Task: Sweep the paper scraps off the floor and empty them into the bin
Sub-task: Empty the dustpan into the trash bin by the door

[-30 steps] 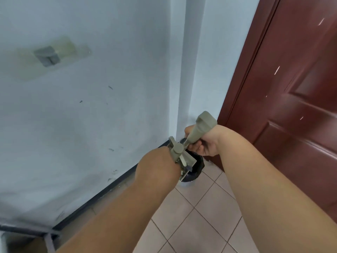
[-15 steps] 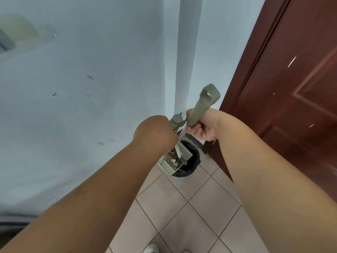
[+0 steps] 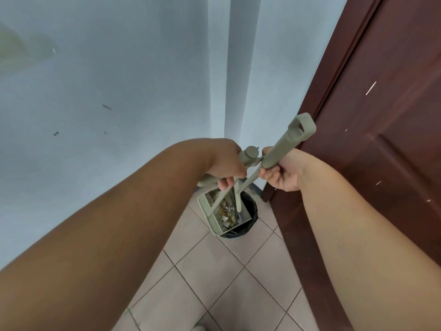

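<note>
My left hand (image 3: 224, 161) grips the handle of a sage-green dustpan (image 3: 210, 217), which hangs over a black-lined bin (image 3: 250, 211) in the corner. Paper scraps (image 3: 228, 210) lie inside the pan. My right hand (image 3: 282, 174) is closed around the green broom handle (image 3: 290, 142), which slants down from upper right toward the pan; its brush end is mostly hidden behind the pan. Both hands are close together above the bin.
A pale blue wall (image 3: 119, 91) fills the left and back, meeting at a corner just behind the bin. A dark red-brown door (image 3: 381, 115) stands close on the right. Beige diagonal floor tiles (image 3: 214, 271) stretch toward me below.
Both hands and the handles have risen in the view, and the camera has tilted down. The dustpan with its scraps now shows more fully over the bin.
</note>
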